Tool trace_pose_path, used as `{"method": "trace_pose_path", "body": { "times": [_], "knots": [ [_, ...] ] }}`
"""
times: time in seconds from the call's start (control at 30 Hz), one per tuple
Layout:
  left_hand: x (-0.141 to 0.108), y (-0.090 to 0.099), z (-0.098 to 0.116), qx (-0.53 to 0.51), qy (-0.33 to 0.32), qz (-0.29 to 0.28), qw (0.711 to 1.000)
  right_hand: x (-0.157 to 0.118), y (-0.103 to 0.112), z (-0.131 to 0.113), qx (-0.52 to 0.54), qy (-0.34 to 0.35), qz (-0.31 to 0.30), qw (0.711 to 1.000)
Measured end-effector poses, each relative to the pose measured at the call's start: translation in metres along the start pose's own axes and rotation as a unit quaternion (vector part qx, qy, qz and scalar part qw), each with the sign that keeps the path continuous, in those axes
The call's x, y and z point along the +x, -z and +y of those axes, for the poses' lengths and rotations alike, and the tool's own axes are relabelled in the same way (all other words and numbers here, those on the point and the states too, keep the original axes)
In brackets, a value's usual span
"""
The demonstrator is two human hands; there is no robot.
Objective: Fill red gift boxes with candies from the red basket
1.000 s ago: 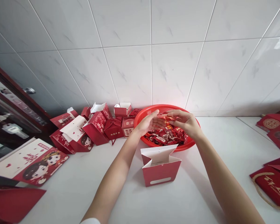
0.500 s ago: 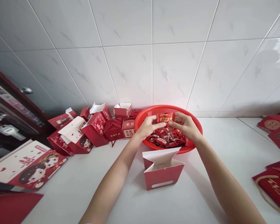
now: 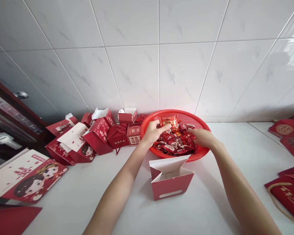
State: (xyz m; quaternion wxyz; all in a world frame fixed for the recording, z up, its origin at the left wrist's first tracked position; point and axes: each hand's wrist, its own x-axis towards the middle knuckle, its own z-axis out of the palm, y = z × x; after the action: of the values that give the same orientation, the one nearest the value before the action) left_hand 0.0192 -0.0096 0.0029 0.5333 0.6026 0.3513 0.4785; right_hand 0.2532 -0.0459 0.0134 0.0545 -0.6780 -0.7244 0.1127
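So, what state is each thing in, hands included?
Red plastic mesh basket: holding red wrapped packets.
Left hand: gripping a red-and-gold wrapped packet.
Right hand: in the basket, grip hidden.
Front red paper box, white inside: upright, top open.
Dark red bow-topped paper box: closed.
Small red paper box by the wall: open.
Red bag, tan rope handle: partly out of frame.

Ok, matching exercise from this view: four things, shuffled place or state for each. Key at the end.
1. left hand
2. right hand
3. open box
4. rope-handled bag

A. reaches into the right side of the basket
B. at the right edge of view
C. holds a gold-lettered packet
D. stands just in front of the basket

Pairs: 1-C, 2-A, 3-D, 4-B
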Motion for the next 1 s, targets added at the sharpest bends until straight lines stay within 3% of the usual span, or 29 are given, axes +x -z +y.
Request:
{"method": "trace_pose_path", "body": {
  "times": [0.2, 0.57, 0.87, 0.93, 1.0],
  "knots": [
    [-0.002, -0.003, 0.005, -0.013, 0.014, -0.009, 1.0, 0.0, 0.002, -0.01, -0.083, -0.013, -0.076, 0.994],
    [-0.003, -0.003, 0.007, -0.019, 0.02, -0.012, 1.0, 0.01, -0.003, -0.001, -0.071, 0.007, -0.082, 0.994],
    [-0.001, -0.001, 0.006, -0.017, 0.033, 0.005, 0.999, 0.004, 0.006, 0.009, 0.117, 0.093, -0.001, 0.989],
    [-0.001, -0.001, 0.006, -0.02, 0.038, 0.005, 0.999, 0.002, 0.007, 0.012, 0.207, 0.117, 0.006, 0.971],
    [-0.001, -0.001, 0.006, -0.019, 0.04, 0.005, 0.999, 0.001, 0.007, 0.013, 0.328, 0.139, 0.006, 0.934]
  ]
}}
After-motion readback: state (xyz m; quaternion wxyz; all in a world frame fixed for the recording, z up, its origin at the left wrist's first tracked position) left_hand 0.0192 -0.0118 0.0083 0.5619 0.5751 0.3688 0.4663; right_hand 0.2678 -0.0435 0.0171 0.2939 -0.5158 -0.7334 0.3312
